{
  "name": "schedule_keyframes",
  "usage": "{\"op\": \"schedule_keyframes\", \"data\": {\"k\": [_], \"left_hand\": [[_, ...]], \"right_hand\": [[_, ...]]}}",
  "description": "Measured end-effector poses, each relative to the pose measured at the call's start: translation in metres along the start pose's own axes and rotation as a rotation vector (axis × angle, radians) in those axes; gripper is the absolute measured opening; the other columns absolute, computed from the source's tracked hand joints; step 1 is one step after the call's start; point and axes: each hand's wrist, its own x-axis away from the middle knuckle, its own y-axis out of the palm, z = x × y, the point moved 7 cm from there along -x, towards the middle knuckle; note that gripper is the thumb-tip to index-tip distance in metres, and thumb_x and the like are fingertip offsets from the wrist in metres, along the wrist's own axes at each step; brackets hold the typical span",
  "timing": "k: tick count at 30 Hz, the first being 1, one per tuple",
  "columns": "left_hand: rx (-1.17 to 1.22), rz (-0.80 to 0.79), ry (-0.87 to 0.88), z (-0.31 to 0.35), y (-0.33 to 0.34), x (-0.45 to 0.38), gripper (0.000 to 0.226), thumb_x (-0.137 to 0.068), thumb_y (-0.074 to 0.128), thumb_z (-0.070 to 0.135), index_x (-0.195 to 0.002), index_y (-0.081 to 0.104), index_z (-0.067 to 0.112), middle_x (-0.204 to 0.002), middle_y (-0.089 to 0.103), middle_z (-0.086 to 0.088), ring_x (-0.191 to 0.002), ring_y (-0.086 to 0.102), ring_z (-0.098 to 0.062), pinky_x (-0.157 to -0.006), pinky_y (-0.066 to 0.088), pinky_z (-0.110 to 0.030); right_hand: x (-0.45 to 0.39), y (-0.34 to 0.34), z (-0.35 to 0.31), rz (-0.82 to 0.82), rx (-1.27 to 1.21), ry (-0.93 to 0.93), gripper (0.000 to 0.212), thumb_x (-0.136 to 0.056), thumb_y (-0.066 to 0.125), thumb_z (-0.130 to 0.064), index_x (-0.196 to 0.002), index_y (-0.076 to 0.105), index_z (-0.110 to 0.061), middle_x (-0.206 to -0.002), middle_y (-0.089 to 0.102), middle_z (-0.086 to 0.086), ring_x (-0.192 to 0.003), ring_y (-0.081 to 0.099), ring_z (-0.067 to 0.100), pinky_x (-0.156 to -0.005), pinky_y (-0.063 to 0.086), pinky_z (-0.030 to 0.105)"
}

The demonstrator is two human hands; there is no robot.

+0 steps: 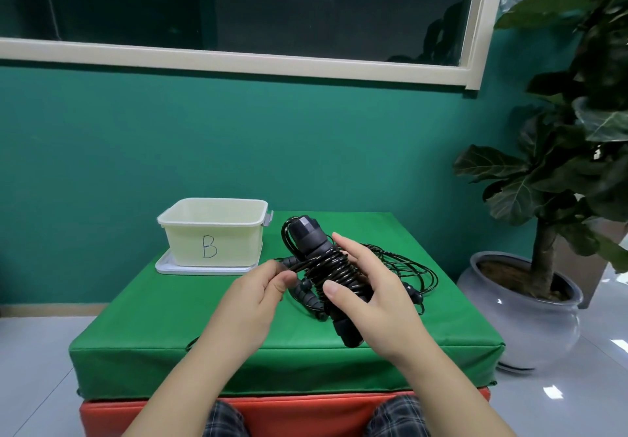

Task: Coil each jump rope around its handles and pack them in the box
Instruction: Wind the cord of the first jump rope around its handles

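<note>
Both hands work over the green table [390, 321]: the right hand [370, 287] wraps the black handles [326, 266], long axis running 11 to 5 o'clock; the left hand [258, 289] pinches the rope [292, 265] taut at 9 o'clock. A second rope [411, 266] lies loose behind. One white box [212, 231], marked B, stands open at 10 o'clock near the table's far edge.

Right hand [368, 287] gripping black jump rope handles [324, 266] wound with cord, left hand [258, 287] pinching cord end [295, 266] beside coil, loose second rope [407, 268] behind right hand, box [212, 229] marked B beyond left hand
</note>
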Motion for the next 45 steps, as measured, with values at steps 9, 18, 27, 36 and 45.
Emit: {"op": "schedule_keyframes", "data": {"k": [9, 18, 27, 36, 45], "left_hand": [[0.291, -0.009, 0.009, 0.01, 0.008, 0.0, 0.05, -0.068, 0.035, 0.08, -0.069, 0.06, 0.037, -0.061, 0.056, 0.011, -0.054, 0.048, 0.001, -0.053, 0.034, -0.009], [0.012, 0.147, 0.017, 0.006, -0.01, 0.004, 0.061, -0.07, 0.044, 0.069, -0.061, 0.059, 0.01, -0.058, 0.056, -0.005, -0.054, 0.049, -0.014, -0.056, 0.039, -0.031], [0.03, 0.128, 0.059, 0.016, -0.01, 0.011, 0.039, -0.069, 0.047, 0.063, -0.071, 0.063, 0.027, -0.062, 0.055, -0.006, -0.058, 0.048, -0.015, -0.063, 0.042, -0.04], [-0.076, 0.069, 0.147, 0.026, -0.002, 0.012, 0.023, -0.075, 0.041, 0.058, -0.078, 0.055, 0.04, -0.072, 0.054, 0.014, -0.06, 0.048, -0.006, -0.056, 0.038, -0.026], [0.085, -0.131, 0.152, 0.03, 0.014, 0.017, 0.027, -0.086, 0.043, 0.03, -0.104, 0.06, 0.038, -0.084, 0.054, 0.022, -0.071, 0.05, 0.003, -0.065, 0.036, -0.008]], "right_hand": [[-0.003, 0.01, 0.014, -0.087, -0.153, 0.032, 0.056, -0.072, 0.055, -0.05, -0.126, 0.045, -0.044, -0.108, 0.065, -0.01, -0.097, 0.063, 0.009, -0.089, 0.05, 0.036], [-0.004, 0.006, -0.001, 0.029, 0.106, -0.204, 0.039, -0.096, 0.037, -0.018, -0.12, 0.052, -0.045, -0.138, 0.043, -0.014, -0.129, 0.038, 0.0, -0.102, 0.028, 0.009], [-0.004, 0.006, 0.001, -0.061, 0.139, -0.059, 0.057, -0.078, 0.043, -0.018, -0.122, 0.037, -0.053, -0.137, 0.041, -0.024, -0.129, 0.034, -0.008, -0.107, 0.026, 0.012], [-0.006, 0.01, 0.007, -0.018, 0.523, -0.04, 0.083, -0.071, 0.072, -0.049, -0.14, 0.028, -0.032, -0.129, 0.031, -0.016, -0.118, 0.041, 0.003, -0.096, 0.04, 0.025], [-0.007, -0.007, 0.011, 0.088, 0.436, 0.094, 0.079, -0.075, 0.071, -0.044, -0.141, 0.029, -0.027, -0.135, 0.045, -0.015, -0.124, 0.043, 0.005, -0.097, 0.034, 0.02]]}}
